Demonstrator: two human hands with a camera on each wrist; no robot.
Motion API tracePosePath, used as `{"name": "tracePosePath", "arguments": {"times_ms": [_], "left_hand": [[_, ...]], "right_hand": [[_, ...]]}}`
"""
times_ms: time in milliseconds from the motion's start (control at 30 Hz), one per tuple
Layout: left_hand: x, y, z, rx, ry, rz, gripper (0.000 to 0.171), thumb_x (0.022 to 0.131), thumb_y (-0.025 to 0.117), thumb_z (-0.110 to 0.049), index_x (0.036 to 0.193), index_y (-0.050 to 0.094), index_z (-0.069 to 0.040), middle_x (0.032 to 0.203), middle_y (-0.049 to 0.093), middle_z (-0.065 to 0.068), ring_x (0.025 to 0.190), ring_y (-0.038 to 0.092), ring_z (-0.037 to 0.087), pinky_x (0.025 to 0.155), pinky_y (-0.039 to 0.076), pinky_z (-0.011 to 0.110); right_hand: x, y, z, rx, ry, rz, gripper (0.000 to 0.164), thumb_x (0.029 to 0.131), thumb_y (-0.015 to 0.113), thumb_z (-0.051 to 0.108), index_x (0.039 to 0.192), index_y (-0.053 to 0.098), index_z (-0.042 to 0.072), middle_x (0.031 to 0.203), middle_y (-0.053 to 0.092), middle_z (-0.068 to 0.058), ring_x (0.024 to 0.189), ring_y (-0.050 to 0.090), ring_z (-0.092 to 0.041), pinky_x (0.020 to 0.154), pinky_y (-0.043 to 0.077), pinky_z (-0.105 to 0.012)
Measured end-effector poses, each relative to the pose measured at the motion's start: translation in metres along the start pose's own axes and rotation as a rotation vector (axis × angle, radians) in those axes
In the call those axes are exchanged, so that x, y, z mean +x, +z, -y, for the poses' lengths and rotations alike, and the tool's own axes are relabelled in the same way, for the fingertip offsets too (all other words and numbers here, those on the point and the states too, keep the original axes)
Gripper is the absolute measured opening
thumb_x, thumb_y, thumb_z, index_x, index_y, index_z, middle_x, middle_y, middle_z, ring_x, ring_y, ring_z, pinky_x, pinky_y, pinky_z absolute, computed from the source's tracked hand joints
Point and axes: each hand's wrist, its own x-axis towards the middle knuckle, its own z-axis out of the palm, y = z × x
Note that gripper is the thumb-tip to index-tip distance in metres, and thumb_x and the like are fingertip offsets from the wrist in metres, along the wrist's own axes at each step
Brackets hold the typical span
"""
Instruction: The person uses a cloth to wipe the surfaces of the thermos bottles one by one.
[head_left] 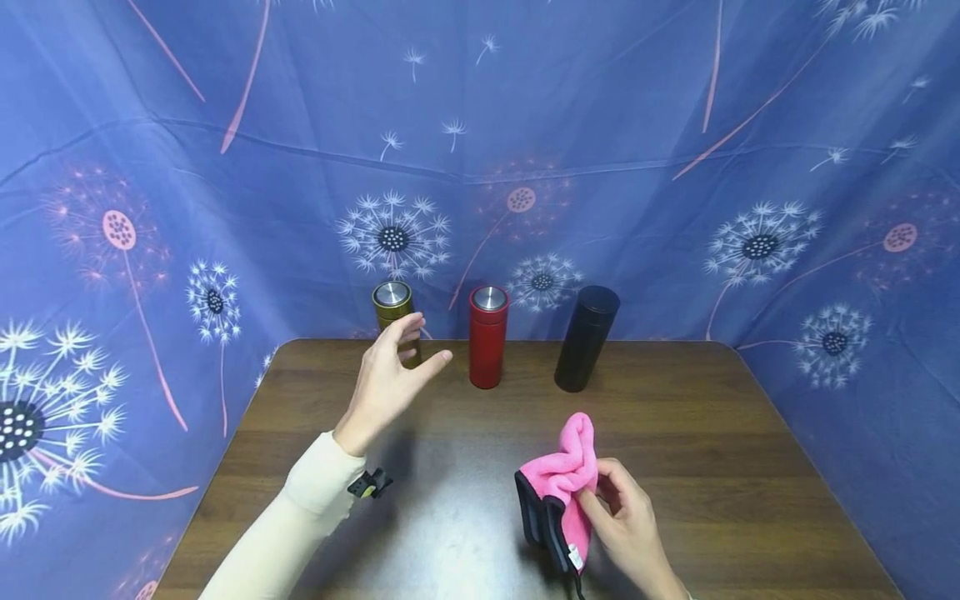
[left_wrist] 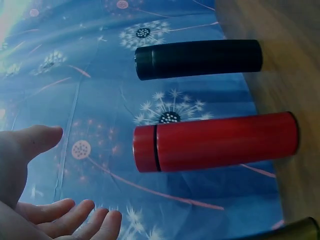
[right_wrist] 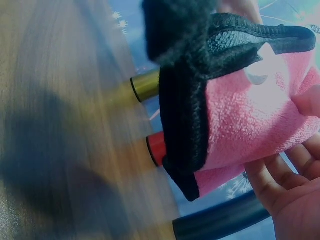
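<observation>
My left hand (head_left: 386, 375) is raised in front of the gold flask (head_left: 392, 312), thumb spread from the fingers and nothing held. In the left wrist view its loosely bent fingers (left_wrist: 82, 217) appear apart from the red flask (left_wrist: 220, 142). A pink cloth (head_left: 573, 475) with black edging and a small white tag hangs folded from my right hand (head_left: 626, 521), which pinches it between thumb and fingers. Seen from the right wrist, the cloth (right_wrist: 250, 110) partly covers the gold and red flasks behind it.
The red flask (head_left: 488, 342) stands upright near the table's back edge, with a black flask (head_left: 587, 337) to its right. All this is on a brown wooden table (head_left: 697, 450). Blue dandelion-print fabric (head_left: 637, 192) encloses the back and sides.
</observation>
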Motion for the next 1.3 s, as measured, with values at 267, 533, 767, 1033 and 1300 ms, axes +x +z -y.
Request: {"name": "tracePosePath", "arguments": {"times_ms": [267,533,767,1033,1300], "left_hand": [[0.049,0.029,-0.01,0.021,0.002,0.03,0.074,0.081,0.083,-0.037,0.14,0.053,-0.004,0.134,0.059,0.01,0.117,0.06,0.024,0.092,0.052,0.04],[0.077,0.055,0.009,0.105,-0.058,0.043,0.082,0.078,0.083,-0.045,0.141,0.052,-0.004,0.135,0.058,0.013,0.122,0.056,0.026,0.099,0.046,0.042],[0.092,0.073,0.02,0.213,-0.077,0.155,0.091,0.074,0.083,-0.055,0.142,0.052,-0.004,0.136,0.056,0.013,0.124,0.052,0.03,0.1,0.043,0.047],[0.112,0.072,0.004,0.401,-0.002,0.33,0.078,0.076,0.084,-0.05,0.132,0.06,0.0,0.12,0.063,0.014,0.109,0.058,0.029,0.089,0.049,0.044],[0.109,0.075,0.001,0.452,0.039,0.339,0.067,0.073,0.086,-0.046,0.119,0.066,-0.001,0.102,0.066,0.009,0.095,0.06,0.025,0.079,0.051,0.039]], "right_hand": [[-0.002,-0.002,0.004,-0.038,0.041,-0.004,0.034,0.081,0.063,-0.026,0.108,0.062,-0.005,0.102,0.065,-0.008,0.095,0.065,-0.01,0.084,0.053,-0.021],[-0.008,-0.003,0.001,-0.058,0.09,-0.009,0.032,0.082,0.064,-0.024,0.106,0.062,-0.003,0.102,0.065,-0.005,0.093,0.064,-0.011,0.081,0.053,-0.02],[-0.011,-0.005,0.0,-0.063,0.098,-0.008,0.031,0.083,0.064,-0.022,0.107,0.062,-0.003,0.102,0.065,-0.005,0.093,0.063,-0.011,0.08,0.052,-0.019],[-0.014,-0.006,-0.005,-0.008,0.0,-0.032,0.039,0.076,0.06,-0.032,0.108,0.061,-0.008,0.102,0.065,-0.008,0.095,0.062,-0.008,0.081,0.05,-0.016],[-0.015,-0.013,-0.001,-0.038,0.063,-0.01,0.034,0.081,0.062,-0.028,0.107,0.061,-0.007,0.103,0.065,-0.005,0.097,0.063,-0.008,0.084,0.051,-0.019]]}}
